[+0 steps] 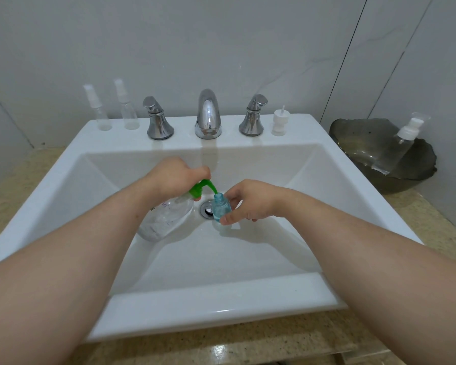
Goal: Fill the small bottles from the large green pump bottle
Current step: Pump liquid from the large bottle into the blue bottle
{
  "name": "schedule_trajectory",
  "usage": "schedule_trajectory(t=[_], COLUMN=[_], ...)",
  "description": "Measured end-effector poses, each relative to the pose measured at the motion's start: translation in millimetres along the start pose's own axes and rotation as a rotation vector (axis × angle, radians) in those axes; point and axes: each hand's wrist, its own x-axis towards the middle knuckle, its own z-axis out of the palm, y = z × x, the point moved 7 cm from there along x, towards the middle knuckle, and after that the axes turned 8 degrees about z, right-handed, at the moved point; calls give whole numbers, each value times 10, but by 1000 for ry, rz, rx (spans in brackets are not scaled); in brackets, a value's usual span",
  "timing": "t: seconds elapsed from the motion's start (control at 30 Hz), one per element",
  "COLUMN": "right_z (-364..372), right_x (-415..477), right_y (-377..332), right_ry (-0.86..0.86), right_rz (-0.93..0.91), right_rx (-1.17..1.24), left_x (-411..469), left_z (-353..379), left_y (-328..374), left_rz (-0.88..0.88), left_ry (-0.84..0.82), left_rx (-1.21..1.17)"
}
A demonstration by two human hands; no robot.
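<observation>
Inside the white sink, my left hand grips the green pump head of the large clear pump bottle, which is tilted with its base toward me. The green spout points down into the open neck of a small blue bottle. My right hand pinches that blue bottle by its side, just right of the drain. Two small clear spray bottles stand on the sink's back ledge at the left.
A chrome faucet with two handles sits on the back ledge. A loose white pump cap stands at its right. A dark glass bowl on the right counter holds a clear pump bottle.
</observation>
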Motion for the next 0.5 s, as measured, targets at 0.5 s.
schedule_trajectory(t=[0.5], right_z=[2], right_x=[5], right_y=[6], right_ry=[-9], right_rz=[-1], right_rx=[-4], left_x=[-77], left_z=[-3], left_y=[59], left_rz=[4], left_ry=[-15], left_rx=[13])
